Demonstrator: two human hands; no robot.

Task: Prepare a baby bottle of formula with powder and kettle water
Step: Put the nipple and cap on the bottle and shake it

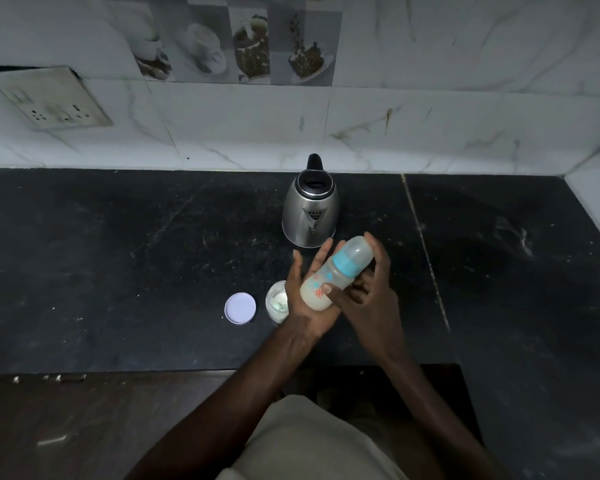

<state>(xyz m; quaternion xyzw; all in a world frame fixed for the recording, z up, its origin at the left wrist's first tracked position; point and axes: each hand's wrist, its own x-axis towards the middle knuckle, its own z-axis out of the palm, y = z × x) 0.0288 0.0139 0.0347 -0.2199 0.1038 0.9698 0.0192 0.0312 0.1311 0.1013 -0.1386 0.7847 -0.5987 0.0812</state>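
Note:
A clear baby bottle (336,271) with a blue collar and a clear cap lies tilted between my two palms, its cap end pointing up and right. Pale milky liquid fills its lower part. My left hand (309,299) cups the bottle from the left with its fingers straight. My right hand (371,292) presses on it from the right, thumb across the bottle. A steel electric kettle (310,211) with a black lid and handle stands just behind the hands. A small open powder jar (277,301) sits beside my left hand, partly hidden by it.
The jar's round white lid (240,308) lies flat on the black stone counter (118,254), left of the jar. A tiled wall with a switch and socket plate (52,98) rises behind. The counter's front edge runs below my forearms.

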